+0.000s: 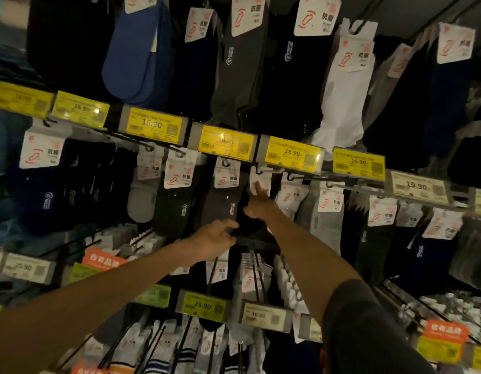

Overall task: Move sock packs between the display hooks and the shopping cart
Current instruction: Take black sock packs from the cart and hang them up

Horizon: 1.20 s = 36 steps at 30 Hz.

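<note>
Two hands at one dark sock pack (244, 220) | left hand (215, 241) fingers curled on its toe | right hand (258, 206) at its card, grip unclear | pack at its hook (259, 171); cart unseen

Yellow price tags (292, 153) along the middle rail read 16.90; a pale tag (417, 186) at its right end reads 19.90. Lower rail: yellow tag (202, 305) 25.90, pale tag (258, 315) 19.90. Sock-pack header cards (313, 14) bear 抗菌.
</note>
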{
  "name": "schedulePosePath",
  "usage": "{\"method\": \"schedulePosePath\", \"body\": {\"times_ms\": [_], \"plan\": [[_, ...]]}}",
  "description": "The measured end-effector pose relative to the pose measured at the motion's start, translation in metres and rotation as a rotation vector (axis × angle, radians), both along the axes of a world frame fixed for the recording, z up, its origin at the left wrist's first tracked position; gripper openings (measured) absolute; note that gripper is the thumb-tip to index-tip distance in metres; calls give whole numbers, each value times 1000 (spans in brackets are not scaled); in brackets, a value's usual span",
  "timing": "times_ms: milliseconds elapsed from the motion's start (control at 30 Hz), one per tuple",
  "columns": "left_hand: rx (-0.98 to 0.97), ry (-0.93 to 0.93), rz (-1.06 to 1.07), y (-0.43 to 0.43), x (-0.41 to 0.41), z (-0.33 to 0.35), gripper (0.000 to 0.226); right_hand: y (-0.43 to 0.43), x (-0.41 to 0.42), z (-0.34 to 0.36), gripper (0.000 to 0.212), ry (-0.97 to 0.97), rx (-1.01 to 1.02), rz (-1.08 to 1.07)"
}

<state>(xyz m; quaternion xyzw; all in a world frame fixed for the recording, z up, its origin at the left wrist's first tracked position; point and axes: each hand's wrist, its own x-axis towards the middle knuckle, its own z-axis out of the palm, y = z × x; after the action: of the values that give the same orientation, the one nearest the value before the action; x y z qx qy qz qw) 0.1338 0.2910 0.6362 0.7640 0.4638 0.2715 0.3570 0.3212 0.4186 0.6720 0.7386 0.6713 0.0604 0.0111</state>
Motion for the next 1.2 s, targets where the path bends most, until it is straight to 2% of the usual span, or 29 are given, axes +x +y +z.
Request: {"method": "schedulePosePath", "body": {"times_ms": [100,200,333,467,567,700,800,933,1067,1133,1200], "plan": [[-12,5,-2,6,-3,3,40,13,5,6,75,49,-77,-33],[-10,4,-21,8,-6,6,38,20,7,11,74,14,-73,21],[-16,-4,-65,6,-10,7,35,19,2,6,73,63,-25,87],[-27,-30,-75,1,-14,4,31,-20,-5,-10,53,156,32,79],[-93,-150,-41,-13,-6,-3,28,-72,-13,-28,31,375,289,58],[-145,-369,7,-49,4,-23,23,-148,-26,-62,37,589,629,124],[-95,-450,66,-82,-5,-46,21,-205,-32,-97,34,629,768,228],[-60,-415,85,-129,-18,-106,22,-283,-49,-156,26,682,730,310],[-117,-423,60,-181,-23,-182,22,-359,-61,-226,22,639,799,459],[-135,-429,89,-201,-32,-224,21,-392,-59,-268,25,698,669,485],[-208,-384,114,-221,-39,-272,22,-421,-57,-321,27,758,437,419]]}}
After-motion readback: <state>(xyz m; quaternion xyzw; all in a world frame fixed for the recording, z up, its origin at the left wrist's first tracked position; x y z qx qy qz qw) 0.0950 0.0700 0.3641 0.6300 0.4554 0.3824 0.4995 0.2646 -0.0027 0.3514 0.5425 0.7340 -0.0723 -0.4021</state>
